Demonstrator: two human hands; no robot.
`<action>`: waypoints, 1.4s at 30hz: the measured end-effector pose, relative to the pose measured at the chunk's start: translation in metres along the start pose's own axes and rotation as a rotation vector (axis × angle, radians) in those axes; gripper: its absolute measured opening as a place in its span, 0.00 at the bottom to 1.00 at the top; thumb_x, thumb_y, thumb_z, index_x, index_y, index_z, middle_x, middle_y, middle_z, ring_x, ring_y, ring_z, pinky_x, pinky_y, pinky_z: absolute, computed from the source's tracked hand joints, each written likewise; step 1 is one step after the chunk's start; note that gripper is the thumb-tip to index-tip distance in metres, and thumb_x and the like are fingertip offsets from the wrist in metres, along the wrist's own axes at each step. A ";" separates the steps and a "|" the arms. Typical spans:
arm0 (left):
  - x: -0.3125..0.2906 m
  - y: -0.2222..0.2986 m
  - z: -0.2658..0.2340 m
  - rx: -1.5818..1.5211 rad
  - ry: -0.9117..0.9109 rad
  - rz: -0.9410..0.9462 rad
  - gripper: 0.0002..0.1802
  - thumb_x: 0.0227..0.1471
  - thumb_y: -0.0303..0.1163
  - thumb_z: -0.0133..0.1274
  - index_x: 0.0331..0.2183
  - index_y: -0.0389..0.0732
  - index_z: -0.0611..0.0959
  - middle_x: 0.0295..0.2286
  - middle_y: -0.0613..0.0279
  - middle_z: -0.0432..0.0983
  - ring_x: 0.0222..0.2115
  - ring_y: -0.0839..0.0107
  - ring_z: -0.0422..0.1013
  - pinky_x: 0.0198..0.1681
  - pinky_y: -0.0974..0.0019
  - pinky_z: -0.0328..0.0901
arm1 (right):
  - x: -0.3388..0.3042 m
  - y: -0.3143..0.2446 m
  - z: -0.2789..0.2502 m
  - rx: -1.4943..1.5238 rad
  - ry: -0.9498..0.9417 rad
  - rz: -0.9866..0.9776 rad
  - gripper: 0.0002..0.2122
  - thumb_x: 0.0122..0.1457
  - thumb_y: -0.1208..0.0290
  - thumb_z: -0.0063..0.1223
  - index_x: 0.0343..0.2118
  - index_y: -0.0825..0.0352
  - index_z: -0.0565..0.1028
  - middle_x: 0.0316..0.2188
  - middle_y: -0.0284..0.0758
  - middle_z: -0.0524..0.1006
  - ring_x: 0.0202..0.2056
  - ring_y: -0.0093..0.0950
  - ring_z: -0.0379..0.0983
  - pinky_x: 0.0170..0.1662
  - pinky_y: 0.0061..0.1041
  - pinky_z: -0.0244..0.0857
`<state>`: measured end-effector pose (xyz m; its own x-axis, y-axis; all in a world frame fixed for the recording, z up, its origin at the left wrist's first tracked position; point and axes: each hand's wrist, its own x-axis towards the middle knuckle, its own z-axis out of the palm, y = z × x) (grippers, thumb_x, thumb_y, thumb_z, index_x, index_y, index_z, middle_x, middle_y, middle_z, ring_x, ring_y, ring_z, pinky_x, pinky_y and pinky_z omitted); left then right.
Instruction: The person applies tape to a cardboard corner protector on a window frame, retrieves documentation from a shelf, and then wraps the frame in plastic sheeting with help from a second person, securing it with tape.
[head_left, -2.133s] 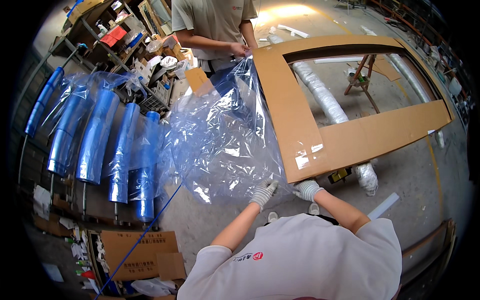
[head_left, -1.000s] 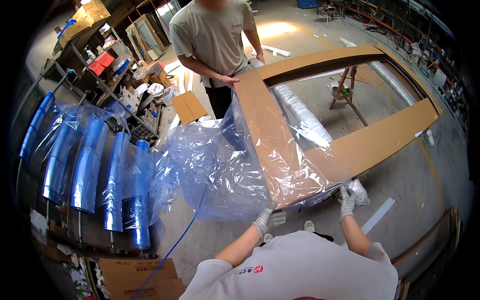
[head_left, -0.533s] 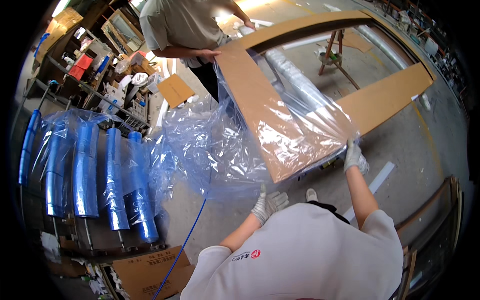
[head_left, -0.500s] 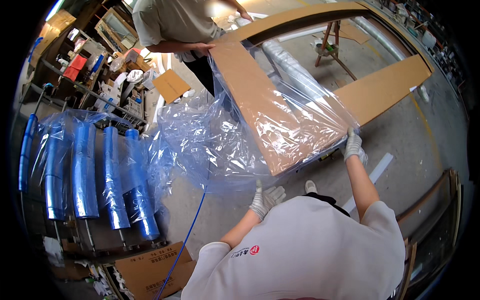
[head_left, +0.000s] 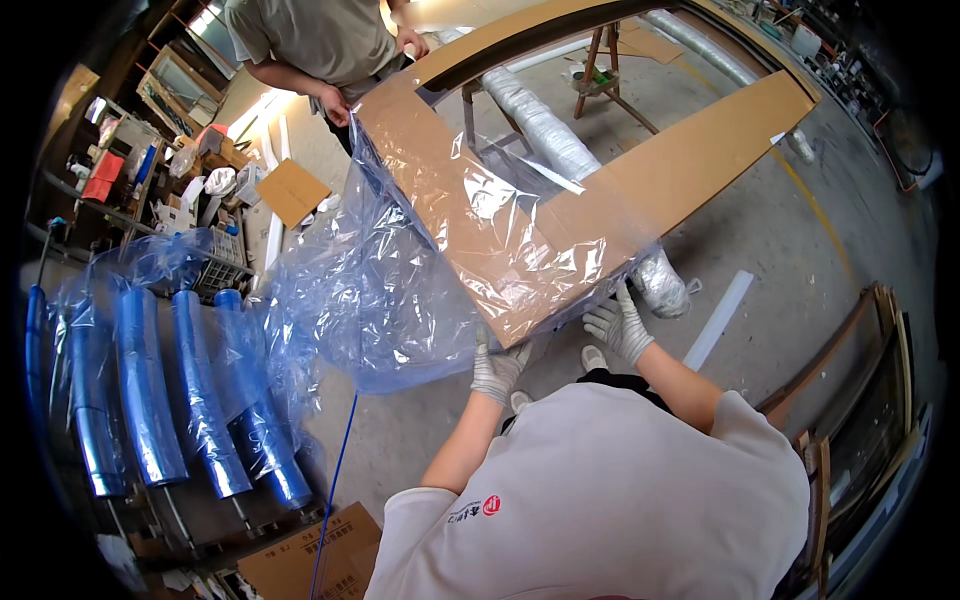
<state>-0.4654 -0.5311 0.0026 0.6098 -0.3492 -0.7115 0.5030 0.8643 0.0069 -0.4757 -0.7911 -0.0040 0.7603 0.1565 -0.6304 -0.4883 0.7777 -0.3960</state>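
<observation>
A large rectangular frame faced with brown cardboard [head_left: 690, 170] lies raised in front of me. Clear bluish plastic film [head_left: 410, 310] covers its near left part and trails off to the left. My left hand [head_left: 497, 372], in a whitish glove, is closed at the near corner, thumb up against the film and fingers by the underside. My right hand [head_left: 622, 328], gloved alike, is at the near edge further right, with fingers apart by the film's border. Across the frame, another person's hand [head_left: 335, 104] holds the far left corner with the film.
Several blue film rolls [head_left: 150, 390] stand on rods at the left, beside cluttered shelving. A blue cord [head_left: 335, 480] runs down toward a cardboard box [head_left: 320, 560]. Wrapped tubes [head_left: 545, 120] and a wooden trestle [head_left: 597, 75] show through the frame's opening. Wooden frames lean at lower right.
The frame has shifted left in view. My right hand has moved left along the near edge from the film's right corner. My left hand has come up to the near corner.
</observation>
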 end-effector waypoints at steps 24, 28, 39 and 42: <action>0.001 -0.024 -0.003 0.141 0.068 0.142 0.44 0.36 0.52 0.59 0.50 0.40 0.62 0.49 0.53 0.59 0.50 0.54 0.57 0.53 0.49 0.54 | -0.012 -0.023 0.022 -0.396 -0.067 -0.085 0.23 0.48 0.53 0.54 0.41 0.65 0.66 0.33 0.33 0.72 0.31 0.26 0.71 0.34 0.30 0.70; -0.022 -0.013 -0.016 0.022 0.067 -0.023 0.52 0.31 0.58 0.59 0.53 0.40 0.58 0.52 0.55 0.55 0.53 0.57 0.53 0.53 0.49 0.52 | 0.015 -0.012 0.019 -0.501 0.159 -0.316 0.22 0.46 0.52 0.56 0.39 0.63 0.69 0.29 0.31 0.73 0.27 0.23 0.72 0.24 0.26 0.70; -0.006 0.101 -0.152 -0.378 0.285 0.575 0.39 0.33 0.44 0.63 0.48 0.46 0.66 0.49 0.59 0.61 0.50 0.62 0.58 0.51 0.55 0.56 | 0.036 -0.096 0.010 0.243 0.298 -0.556 0.29 0.51 0.50 0.48 0.52 0.63 0.61 0.49 0.34 0.65 0.49 0.31 0.61 0.52 0.32 0.57; -0.008 0.107 -0.158 -0.181 0.447 0.652 0.38 0.35 0.41 0.62 0.49 0.47 0.65 0.48 0.60 0.61 0.49 0.64 0.59 0.51 0.56 0.56 | 0.003 -0.014 0.044 -0.085 0.393 -0.440 0.33 0.48 0.50 0.53 0.53 0.67 0.59 0.50 0.37 0.64 0.49 0.31 0.60 0.51 0.31 0.57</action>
<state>-0.5135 -0.3787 -0.1019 0.4244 0.3898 -0.8173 0.0008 0.9024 0.4308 -0.4481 -0.7742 0.0294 0.6913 -0.4196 -0.5883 -0.2078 0.6642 -0.7181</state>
